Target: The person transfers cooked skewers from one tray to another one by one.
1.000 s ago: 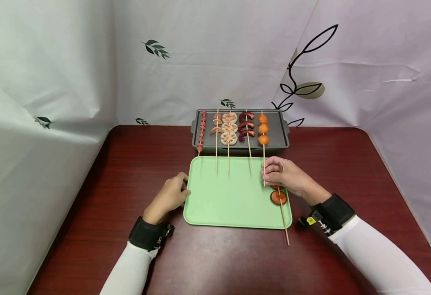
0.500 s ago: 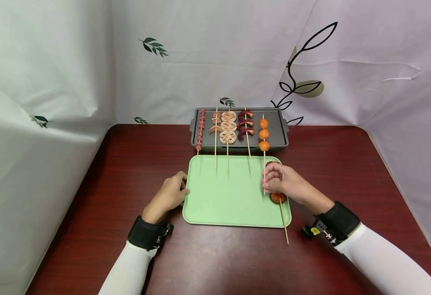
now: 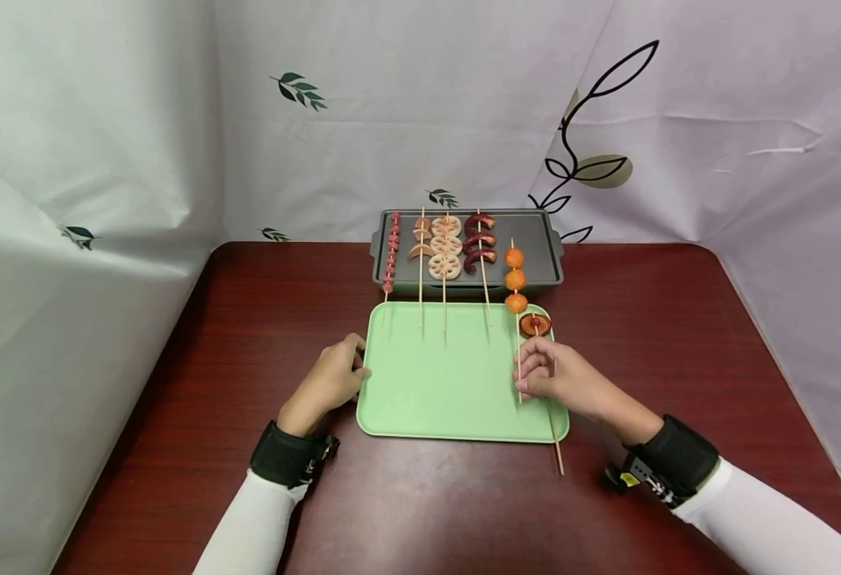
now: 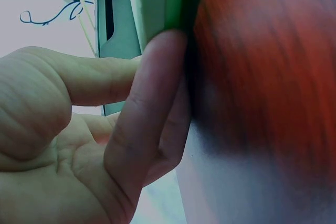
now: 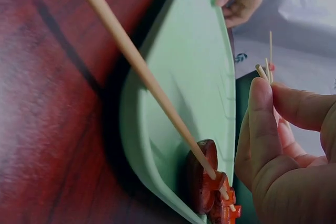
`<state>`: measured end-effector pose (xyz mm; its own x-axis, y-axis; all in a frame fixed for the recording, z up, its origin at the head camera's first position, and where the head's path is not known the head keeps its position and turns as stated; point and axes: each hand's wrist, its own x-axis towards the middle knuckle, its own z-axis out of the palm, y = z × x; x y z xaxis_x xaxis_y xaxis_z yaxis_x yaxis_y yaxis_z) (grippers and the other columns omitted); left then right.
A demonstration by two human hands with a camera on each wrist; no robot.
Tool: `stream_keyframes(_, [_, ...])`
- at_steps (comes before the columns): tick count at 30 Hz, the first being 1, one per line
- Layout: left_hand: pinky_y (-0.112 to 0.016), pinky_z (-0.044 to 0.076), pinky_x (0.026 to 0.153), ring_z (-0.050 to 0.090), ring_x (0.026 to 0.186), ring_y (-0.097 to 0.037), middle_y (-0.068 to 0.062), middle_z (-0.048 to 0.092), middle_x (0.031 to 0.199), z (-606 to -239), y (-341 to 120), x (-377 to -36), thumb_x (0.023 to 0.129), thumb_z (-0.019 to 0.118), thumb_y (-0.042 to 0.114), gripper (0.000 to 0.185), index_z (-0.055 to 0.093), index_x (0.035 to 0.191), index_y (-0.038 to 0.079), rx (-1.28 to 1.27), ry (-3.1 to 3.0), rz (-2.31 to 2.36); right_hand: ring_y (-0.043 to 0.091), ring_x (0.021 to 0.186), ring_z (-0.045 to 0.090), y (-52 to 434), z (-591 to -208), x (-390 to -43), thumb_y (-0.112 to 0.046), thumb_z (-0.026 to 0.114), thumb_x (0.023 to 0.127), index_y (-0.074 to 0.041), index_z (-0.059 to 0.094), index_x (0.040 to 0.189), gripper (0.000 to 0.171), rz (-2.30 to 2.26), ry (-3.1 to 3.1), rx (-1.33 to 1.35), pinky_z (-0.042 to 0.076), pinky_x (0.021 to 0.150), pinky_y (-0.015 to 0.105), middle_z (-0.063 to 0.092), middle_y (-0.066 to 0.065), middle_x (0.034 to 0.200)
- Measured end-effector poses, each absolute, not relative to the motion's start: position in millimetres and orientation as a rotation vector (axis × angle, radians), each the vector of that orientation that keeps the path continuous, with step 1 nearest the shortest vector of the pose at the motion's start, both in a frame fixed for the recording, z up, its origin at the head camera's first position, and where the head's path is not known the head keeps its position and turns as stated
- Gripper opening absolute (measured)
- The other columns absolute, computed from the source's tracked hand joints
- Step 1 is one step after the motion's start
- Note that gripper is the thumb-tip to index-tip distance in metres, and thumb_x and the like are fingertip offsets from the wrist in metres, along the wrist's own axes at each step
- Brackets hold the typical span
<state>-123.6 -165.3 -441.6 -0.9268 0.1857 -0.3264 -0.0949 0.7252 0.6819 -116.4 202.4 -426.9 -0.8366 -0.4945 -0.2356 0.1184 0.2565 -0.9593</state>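
The stick of the ball skewer [image 3: 515, 307] is being pinched by the right hand [image 3: 551, 377], with thumb and fingers [image 5: 261, 124] closed together on its near end. Its three orange balls are lying across the edge between the grill pan [image 3: 539, 239] and the green tray [image 3: 434, 383]. A second skewer [image 3: 545, 383], carrying brown-red slices, is lying on the tray under and beside the right hand, and its stick is reaching over the near rim onto the table [image 3: 643, 311]. The left rim of the tray is being gripped by the left hand [image 3: 330, 382], with the fingers [image 4: 144, 114] curled against it. Four more skewers [image 3: 443, 251] are resting on the pan. No writing can be read; only leaf prints are being shown on the backdrop [image 3: 593, 112].
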Motion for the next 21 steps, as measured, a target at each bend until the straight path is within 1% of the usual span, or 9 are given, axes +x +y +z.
stream_keyframes(3, [-0.029, 0.054, 0.053, 0.06, 0.059, -0.018, -0.014, 0.057, 0.096, -441.8, -165.2, -123.5, 0.095, 0.059, 0.008, 0.039, 0.045, 0.131, 0.004, 0.072, 2.556, 1.038, 0.015, 0.075, 0.067, 203.6, -427.8, -111.8, 0.007, 0.065, 0.085, 0.013, 0.044, 0.111, 0.034, -1.615, 2.038, -0.36, 0.061, 0.072, 0.039, 0.059, 0.015, 0.091])
stream_keyframes(11, [-0.029, 0.054, 0.053, 0.06, 0.06, -0.018, -0.015, 0.057, 0.096, -441.1, -165.1, -123.3, 0.095, 0.06, 0.007, 0.039, 0.045, 0.131, 0.003, 0.075, 2.557, 1.05, 0.013, 0.074, 0.066, 206.9, -427.8, -99.0, 0.007, 0.067, 0.085, 0.018, 0.042, 0.111, 0.038, -1.609, 2.028, -0.333, 0.061, 0.071, 0.034, 0.058, 0.019, 0.089])
stream_keyframes(18, [-0.029, 0.055, 0.053, 0.06, 0.061, -0.018, -0.015, 0.057, 0.097, -440.9, -165.3, -123.4, 0.095, 0.06, 0.007, 0.039, 0.045, 0.13, 0.003, 0.067, 2.554, 1.051, 0.013, 0.076, 0.066, 207.1, -427.2, -86.9, 0.007, 0.067, 0.085, 0.015, 0.046, 0.108, 0.032, -1.524, 2.086, -0.338, 0.061, 0.07, 0.034, 0.059, 0.019, 0.089])
stream_keyframes(21, [-0.028, 0.055, 0.053, 0.06, 0.061, -0.018, -0.015, 0.058, 0.098, -440.8, -164.8, -123.0, 0.095, 0.06, 0.007, 0.039, 0.045, 0.13, 0.003, 0.072, 2.555, 1.05, 0.012, 0.075, 0.066, 207.7, -427.5, -81.3, 0.007, 0.068, 0.084, 0.012, 0.048, 0.106, 0.03, -1.489, 2.12, -0.359, 0.061, 0.069, 0.032, 0.061, 0.019, 0.088])
